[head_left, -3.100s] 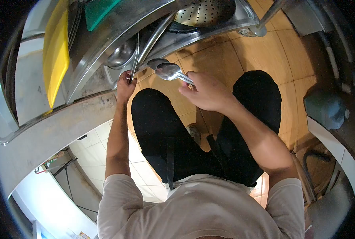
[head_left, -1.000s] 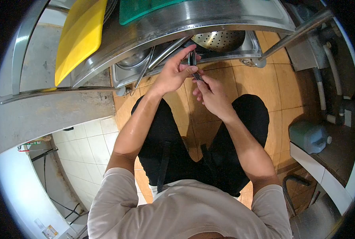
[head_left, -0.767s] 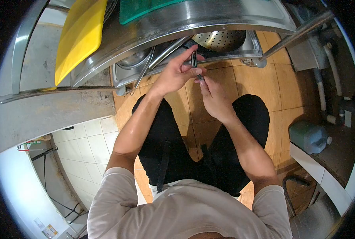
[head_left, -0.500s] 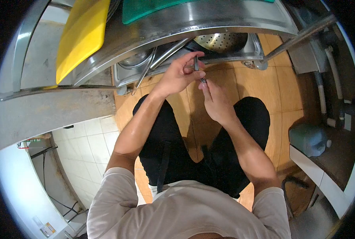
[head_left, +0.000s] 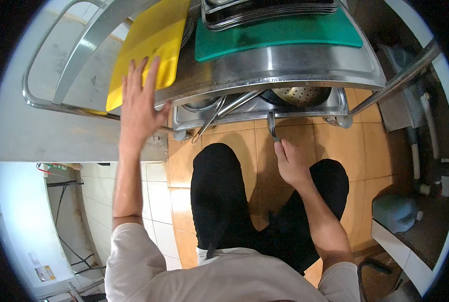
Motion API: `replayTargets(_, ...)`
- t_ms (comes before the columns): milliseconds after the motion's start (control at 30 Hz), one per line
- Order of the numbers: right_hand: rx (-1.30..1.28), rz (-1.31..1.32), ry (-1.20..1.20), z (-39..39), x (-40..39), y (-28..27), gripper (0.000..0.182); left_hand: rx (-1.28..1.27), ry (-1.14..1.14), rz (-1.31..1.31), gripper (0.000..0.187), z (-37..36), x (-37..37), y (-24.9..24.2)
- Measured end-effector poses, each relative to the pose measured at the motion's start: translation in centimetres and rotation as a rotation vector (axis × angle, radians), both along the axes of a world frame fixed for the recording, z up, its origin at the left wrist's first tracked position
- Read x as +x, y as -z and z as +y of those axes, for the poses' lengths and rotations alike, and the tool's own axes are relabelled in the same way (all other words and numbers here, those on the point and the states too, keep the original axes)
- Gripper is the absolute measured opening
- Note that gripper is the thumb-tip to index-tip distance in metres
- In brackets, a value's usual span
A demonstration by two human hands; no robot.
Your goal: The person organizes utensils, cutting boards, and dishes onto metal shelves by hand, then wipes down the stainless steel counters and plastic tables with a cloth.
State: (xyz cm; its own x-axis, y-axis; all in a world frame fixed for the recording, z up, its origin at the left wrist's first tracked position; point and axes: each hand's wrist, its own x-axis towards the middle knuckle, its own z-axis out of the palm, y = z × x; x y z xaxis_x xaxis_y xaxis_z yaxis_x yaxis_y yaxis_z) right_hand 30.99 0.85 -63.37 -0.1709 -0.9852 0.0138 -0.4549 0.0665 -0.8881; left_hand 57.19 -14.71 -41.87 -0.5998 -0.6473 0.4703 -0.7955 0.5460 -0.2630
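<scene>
My left hand (head_left: 141, 108) is open, its fingers spread over the lower edge of the yellow cutting board (head_left: 156, 38), which leans at the left of the metal cart. Lower and to the right, my right hand (head_left: 291, 162) is closed round the end of a slim metal utensil (head_left: 272, 124) with a long, spoon-like head pointing away from me. I cannot tell its exact kind. Beyond it, a perforated metal bowl (head_left: 305, 94) and a long metal handle (head_left: 238, 103) lie on the cart's lower shelf (head_left: 229, 119).
A green cutting board (head_left: 280, 39) lies on the cart's top shelf (head_left: 265, 68), with stacked dark trays (head_left: 270, 15) on it. A bluish plastic jug (head_left: 396, 212) stands at the right. Pipes (head_left: 433, 126) run along the right wall. Tiled floor (head_left: 368, 143) lies below.
My left hand has let go of the metal utensil and moved left to the yellow board, fingers spread. My right hand keeps the utensil, now lower in view. The camera view has shifted.
</scene>
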Motion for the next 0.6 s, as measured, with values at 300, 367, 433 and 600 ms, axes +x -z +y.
replayTargets(300,0.003,-0.065,-0.072,0.4,0.4,-1.6,0.031,0.11,0.015,0.023,0.076,-6.5,6.1,2.2)
replayTargets(367,0.02,-0.079,-0.083,0.6,0.5,-1.5,0.03,0.135,0.019,0.035,0.073,-6.6,6.1,1.9)
replayTargets(433,-0.038,-0.076,-0.075,0.7,0.7,-1.0,0.029,0.153,0.043,0.071,0.07,-6.4,5.8,1.4)
replayTargets(600,-0.033,-0.093,-0.079,1.3,0.5,-1.2,0.03,0.227,0.052,0.199,0.066,-6.8,6.7,0.5)
